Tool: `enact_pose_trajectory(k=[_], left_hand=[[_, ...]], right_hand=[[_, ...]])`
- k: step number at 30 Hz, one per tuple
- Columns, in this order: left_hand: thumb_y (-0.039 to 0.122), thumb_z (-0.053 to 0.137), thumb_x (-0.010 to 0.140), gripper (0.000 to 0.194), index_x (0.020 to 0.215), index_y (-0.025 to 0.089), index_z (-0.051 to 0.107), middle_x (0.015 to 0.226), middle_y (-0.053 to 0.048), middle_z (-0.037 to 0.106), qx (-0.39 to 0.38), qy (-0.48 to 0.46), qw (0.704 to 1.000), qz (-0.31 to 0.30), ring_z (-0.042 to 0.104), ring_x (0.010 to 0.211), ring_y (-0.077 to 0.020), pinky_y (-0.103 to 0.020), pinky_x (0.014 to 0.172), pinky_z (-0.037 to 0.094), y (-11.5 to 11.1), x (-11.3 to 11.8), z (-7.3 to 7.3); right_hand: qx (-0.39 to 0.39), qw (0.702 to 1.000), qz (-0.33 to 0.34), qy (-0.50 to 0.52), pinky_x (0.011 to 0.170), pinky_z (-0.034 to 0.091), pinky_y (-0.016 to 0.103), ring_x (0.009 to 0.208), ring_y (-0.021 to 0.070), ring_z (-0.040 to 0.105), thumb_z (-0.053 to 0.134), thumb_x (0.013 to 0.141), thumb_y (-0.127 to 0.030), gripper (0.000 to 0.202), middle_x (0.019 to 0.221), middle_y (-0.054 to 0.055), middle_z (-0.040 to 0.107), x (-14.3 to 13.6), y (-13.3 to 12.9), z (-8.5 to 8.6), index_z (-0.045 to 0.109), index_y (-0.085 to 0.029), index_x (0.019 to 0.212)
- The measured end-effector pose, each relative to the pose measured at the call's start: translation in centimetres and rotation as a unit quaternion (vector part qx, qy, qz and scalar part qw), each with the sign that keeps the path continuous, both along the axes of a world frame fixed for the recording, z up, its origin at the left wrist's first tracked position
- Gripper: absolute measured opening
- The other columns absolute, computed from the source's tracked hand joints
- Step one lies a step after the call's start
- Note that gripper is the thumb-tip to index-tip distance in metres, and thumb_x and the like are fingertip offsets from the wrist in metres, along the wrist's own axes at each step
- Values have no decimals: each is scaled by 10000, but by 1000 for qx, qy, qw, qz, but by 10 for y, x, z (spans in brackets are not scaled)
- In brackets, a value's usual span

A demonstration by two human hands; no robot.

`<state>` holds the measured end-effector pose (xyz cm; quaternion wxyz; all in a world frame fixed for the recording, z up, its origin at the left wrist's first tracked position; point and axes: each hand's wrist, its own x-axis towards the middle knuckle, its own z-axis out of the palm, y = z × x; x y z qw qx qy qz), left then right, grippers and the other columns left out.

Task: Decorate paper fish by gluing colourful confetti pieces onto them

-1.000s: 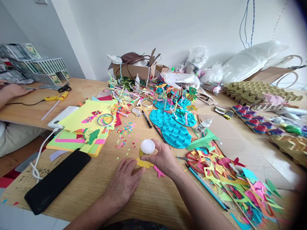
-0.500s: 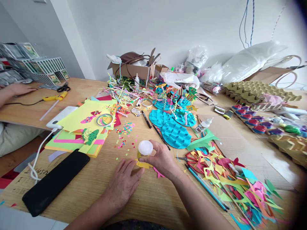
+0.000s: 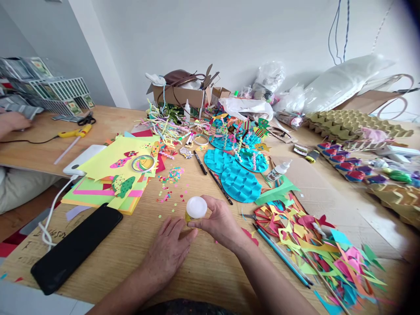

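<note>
My right hand (image 3: 221, 221) is closed around a small round bottle with a white top (image 3: 197, 206) and a yellowish lower part, just above the table in front of me. My left hand (image 3: 167, 245) lies flat with its fingers stretched out, fingertips close to the bottle's base. What lies under the bottle is hidden. A red-pink paper piece (image 3: 250, 236) shows partly beside my right wrist. Beyond my hands is a scatter of paper confetti dots (image 3: 175, 175). A black marker (image 3: 200, 164) and a thin dark brush or pen (image 3: 220, 187) lie farther off.
Blue egg-carton bases (image 3: 241, 183) stand ahead, with a white glue bottle (image 3: 277, 171) beside them. Paper scraps (image 3: 348, 262) and scissors (image 3: 262, 218) lie right. Coloured sheets (image 3: 101, 164) and a black case (image 3: 77, 249) are left. A co-worker's hand (image 3: 15, 121) is far left.
My right hand has shifted the bottle slightly left and towards me. The yellow paper fish under it no longer shows clearly. More of the red-pink paper shows by my right wrist. The co-worker's hand moved left.
</note>
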<state>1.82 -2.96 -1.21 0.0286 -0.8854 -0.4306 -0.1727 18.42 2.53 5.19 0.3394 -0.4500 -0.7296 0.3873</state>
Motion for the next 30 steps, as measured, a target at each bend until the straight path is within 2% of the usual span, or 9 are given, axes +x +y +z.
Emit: enact_pose_trajectory(k=[6, 23, 30], left_hand=[[176, 441, 809, 315, 1107, 258, 505, 1116, -59, 496, -14, 1, 1000, -4, 441, 1043, -232, -463, 890, 382, 1, -1, 2], [184, 465, 798, 314, 1097, 262, 521, 1076, -75, 506, -10, 3, 1000, 0, 449, 1020, -254, -473, 859, 398, 0, -1, 4], [177, 474, 794, 327, 1105, 269, 509, 1097, -65, 491, -16, -1, 1000, 0, 437, 1040, -244, -470, 882, 387, 0, -1, 2]], right_hand=[[7, 999, -5, 33, 580, 358, 195, 621, 116, 500, 669, 627, -270, 150, 651, -43, 545, 4, 2, 0, 571, -173, 685], [-2, 1000, 7, -1, 569, 355, 192, 615, 115, 497, 668, 631, -280, 161, 640, -47, 533, 2, 2, 2, 561, -169, 676], [21, 1000, -10, -3, 568, 348, 192, 609, 112, 484, 679, 621, -263, 169, 631, -50, 511, 2, 2, 1, 540, -175, 663]])
